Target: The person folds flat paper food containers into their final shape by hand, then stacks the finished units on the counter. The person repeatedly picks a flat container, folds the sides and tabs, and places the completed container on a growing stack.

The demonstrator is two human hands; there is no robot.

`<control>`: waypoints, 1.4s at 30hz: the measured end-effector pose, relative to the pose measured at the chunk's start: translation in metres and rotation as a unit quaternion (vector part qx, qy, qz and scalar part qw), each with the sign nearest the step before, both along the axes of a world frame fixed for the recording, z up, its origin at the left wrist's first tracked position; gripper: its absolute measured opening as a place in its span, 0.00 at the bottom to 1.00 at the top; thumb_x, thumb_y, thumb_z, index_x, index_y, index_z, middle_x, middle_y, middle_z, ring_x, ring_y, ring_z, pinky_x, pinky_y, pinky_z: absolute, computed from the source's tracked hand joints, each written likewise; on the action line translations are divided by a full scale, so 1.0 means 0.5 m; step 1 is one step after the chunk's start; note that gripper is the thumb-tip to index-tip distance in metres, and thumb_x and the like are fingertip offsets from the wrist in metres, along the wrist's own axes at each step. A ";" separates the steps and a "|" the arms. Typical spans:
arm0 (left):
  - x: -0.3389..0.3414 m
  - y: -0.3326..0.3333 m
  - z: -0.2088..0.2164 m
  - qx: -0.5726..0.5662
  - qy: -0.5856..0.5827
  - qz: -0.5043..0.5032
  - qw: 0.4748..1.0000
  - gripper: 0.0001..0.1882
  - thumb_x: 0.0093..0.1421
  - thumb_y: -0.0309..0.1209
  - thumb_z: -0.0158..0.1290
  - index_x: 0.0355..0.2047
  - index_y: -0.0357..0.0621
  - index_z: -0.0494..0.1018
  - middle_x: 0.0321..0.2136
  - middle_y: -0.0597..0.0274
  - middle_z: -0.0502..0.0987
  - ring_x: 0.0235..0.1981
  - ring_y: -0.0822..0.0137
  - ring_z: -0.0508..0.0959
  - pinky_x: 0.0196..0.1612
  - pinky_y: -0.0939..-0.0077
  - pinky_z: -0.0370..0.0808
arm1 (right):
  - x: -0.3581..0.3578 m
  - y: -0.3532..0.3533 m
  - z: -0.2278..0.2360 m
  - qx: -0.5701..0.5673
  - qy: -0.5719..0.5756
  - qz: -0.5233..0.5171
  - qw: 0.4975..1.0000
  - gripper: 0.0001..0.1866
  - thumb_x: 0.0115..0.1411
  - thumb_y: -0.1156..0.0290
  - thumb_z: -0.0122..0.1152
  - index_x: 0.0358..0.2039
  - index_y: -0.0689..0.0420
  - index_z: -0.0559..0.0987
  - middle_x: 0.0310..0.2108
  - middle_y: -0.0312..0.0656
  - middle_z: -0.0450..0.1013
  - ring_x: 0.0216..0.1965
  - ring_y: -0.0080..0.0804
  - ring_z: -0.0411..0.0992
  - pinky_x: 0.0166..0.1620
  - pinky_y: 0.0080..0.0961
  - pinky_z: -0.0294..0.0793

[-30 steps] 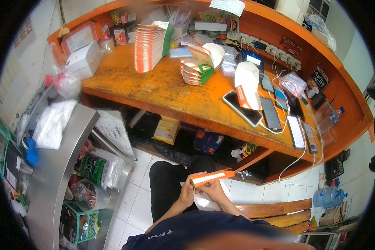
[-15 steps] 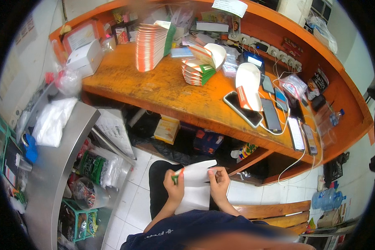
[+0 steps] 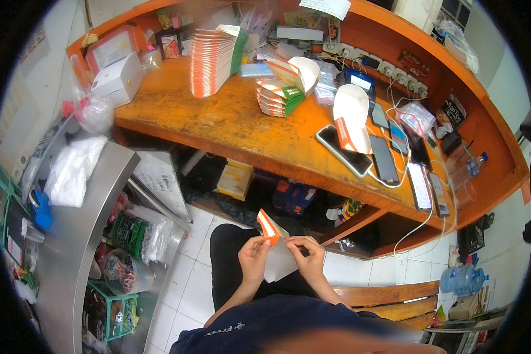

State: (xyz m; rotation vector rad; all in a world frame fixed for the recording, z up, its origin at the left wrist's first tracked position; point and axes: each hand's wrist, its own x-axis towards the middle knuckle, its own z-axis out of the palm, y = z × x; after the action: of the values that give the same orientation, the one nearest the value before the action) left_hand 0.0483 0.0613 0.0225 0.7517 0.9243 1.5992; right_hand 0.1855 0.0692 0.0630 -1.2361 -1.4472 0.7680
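Over my lap I hold a paper food carton (image 3: 280, 264), white inside, with an orange printed flap folded up on its left side. My left hand (image 3: 253, 261) pinches its left edge just below the orange flap. On the opposite side, my right hand (image 3: 310, 257) grips the right edge with thumb and fingertips together. On the counter ahead stands a tall stack of orange, white and green cartons (image 3: 211, 64). To its right is a shorter pile of folded cartons (image 3: 277, 100), and one opened carton (image 3: 351, 112) leans across a phone.
An orange wooden counter (image 3: 165, 121) curves in front of me. Several phones, one a white-cased phone (image 3: 343, 152), lie at its right with charging cables. A metal table (image 3: 109, 177) stands left, a wooden bench (image 3: 395, 298) to the right. A white box (image 3: 118, 79) sits at the counter's left.
The carton was spread wide with its white inside facing up. Now it is folded narrower and its orange side stands up, with both hands shifted around its edges.
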 end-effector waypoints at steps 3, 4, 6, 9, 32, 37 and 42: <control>0.017 -0.017 -0.006 0.043 0.145 0.049 0.987 0.06 0.58 0.19 0.55 0.37 0.31 0.75 0.36 0.55 0.79 0.36 0.70 0.78 0.44 0.78 0.74 | -0.008 0.002 0.000 0.064 -0.003 -0.019 0.998 0.03 0.53 0.77 0.66 0.29 0.60 0.82 0.34 0.41 0.79 0.35 0.30 0.74 0.35 0.21 0.72; 0.023 -0.024 -0.009 0.060 0.192 0.060 0.978 0.05 0.57 0.19 0.57 0.35 0.30 0.76 0.35 0.55 0.79 0.34 0.71 0.79 0.42 0.79 0.74 | -0.012 0.001 0.000 0.052 0.019 -0.008 0.998 0.03 0.53 0.77 0.66 0.29 0.60 0.82 0.34 0.41 0.79 0.35 0.30 0.74 0.36 0.21 0.73; 0.031 -0.035 -0.014 0.111 0.281 0.092 0.949 0.02 0.55 0.17 0.58 0.30 0.30 0.77 0.34 0.56 0.80 0.34 0.70 0.79 0.41 0.79 0.75 | -0.015 0.003 0.003 0.016 0.037 0.012 0.999 0.03 0.53 0.77 0.65 0.29 0.60 0.82 0.34 0.41 0.79 0.34 0.29 0.74 0.37 0.21 0.73; 0.036 -0.042 -0.021 0.090 0.121 0.087 0.985 0.02 0.54 0.16 0.58 0.29 0.30 0.77 0.34 0.55 0.79 0.35 0.69 0.79 0.41 0.78 0.75 | -0.012 0.003 0.009 0.019 0.020 0.029 0.999 0.02 0.54 0.77 0.64 0.29 0.61 0.82 0.34 0.42 0.79 0.35 0.29 0.75 0.38 0.21 0.74; -0.025 -0.036 0.018 0.101 0.039 0.115 0.988 0.13 0.60 0.19 0.53 0.46 0.27 0.72 0.42 0.56 0.75 0.45 0.67 0.76 0.49 0.74 0.74 | -0.022 -0.032 0.030 0.121 -0.297 0.217 0.922 0.30 0.52 0.69 0.64 0.58 0.45 0.72 0.63 0.42 0.60 0.59 0.46 0.60 0.58 0.46 0.54; -0.033 -0.027 0.044 0.045 -0.005 0.118 0.992 0.13 0.62 0.21 0.51 0.46 0.26 0.71 0.41 0.57 0.76 0.45 0.69 0.76 0.48 0.76 0.74 | -0.024 -0.037 0.014 0.113 -0.370 0.195 0.901 0.33 0.49 0.65 0.67 0.58 0.44 0.69 0.66 0.47 0.53 0.60 0.47 0.57 0.57 0.50 0.54; -0.081 -0.001 0.058 0.012 -0.177 0.158 0.971 0.10 0.66 0.27 0.48 0.44 0.32 0.71 0.40 0.54 0.77 0.41 0.65 0.79 0.47 0.71 0.78 | -0.016 -0.022 -0.014 -0.026 -0.029 0.000 0.999 0.16 0.49 0.77 0.68 0.40 0.59 0.76 0.33 0.45 0.74 0.35 0.34 0.74 0.38 0.25 0.72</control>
State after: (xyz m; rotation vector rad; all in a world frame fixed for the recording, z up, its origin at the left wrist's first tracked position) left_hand 0.0077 0.0607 0.0515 0.3246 0.7891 1.9486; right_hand 0.1776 0.0584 0.0562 -1.3075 -1.4821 0.7786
